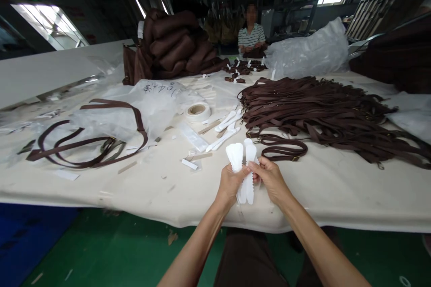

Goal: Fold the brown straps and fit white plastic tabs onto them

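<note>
We counted two bare hands, one left hand and one right hand, and at least two white notched strips in them. On one table we made out at least three loose strips, one white roll, one folded strap, one strap heap too tangled for us to number, and one brown mound. We saw one co-worker.
</note>
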Action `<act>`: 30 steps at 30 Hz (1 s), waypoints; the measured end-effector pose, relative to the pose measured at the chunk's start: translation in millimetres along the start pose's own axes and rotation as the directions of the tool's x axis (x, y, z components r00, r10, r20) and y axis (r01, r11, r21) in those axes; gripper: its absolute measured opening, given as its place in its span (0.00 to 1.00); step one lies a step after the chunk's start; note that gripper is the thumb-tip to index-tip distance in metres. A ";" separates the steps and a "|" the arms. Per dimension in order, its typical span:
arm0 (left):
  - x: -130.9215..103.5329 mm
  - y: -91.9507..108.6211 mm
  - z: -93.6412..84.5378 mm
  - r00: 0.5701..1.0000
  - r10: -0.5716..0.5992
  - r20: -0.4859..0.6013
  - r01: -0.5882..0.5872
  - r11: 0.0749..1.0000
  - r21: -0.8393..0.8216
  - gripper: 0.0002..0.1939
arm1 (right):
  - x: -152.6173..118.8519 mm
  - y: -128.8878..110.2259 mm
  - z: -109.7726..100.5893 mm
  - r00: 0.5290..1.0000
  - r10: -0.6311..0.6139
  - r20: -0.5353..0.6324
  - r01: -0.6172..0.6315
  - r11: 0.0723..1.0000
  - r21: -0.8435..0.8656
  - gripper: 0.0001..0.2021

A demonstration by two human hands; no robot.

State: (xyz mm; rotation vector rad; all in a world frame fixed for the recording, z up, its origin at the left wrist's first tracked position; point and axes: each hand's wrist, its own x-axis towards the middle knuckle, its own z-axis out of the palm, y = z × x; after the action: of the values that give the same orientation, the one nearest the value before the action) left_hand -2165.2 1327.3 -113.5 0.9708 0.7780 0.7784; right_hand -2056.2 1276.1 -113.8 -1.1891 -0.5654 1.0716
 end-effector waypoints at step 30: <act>-25.6 -13.6 74.0 0.997 -0.059 0.056 0.063 0.996 -0.062 0.22 | -45.6 -32.2 -93.8 0.979 -0.029 -0.199 0.043 0.997 0.065 0.21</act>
State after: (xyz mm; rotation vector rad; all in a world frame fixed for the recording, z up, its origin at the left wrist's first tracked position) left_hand -2112.7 1270.9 -94.2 0.9033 0.7280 0.7169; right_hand -1986.2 1192.7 -106.4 -1.2046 -0.3907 0.9216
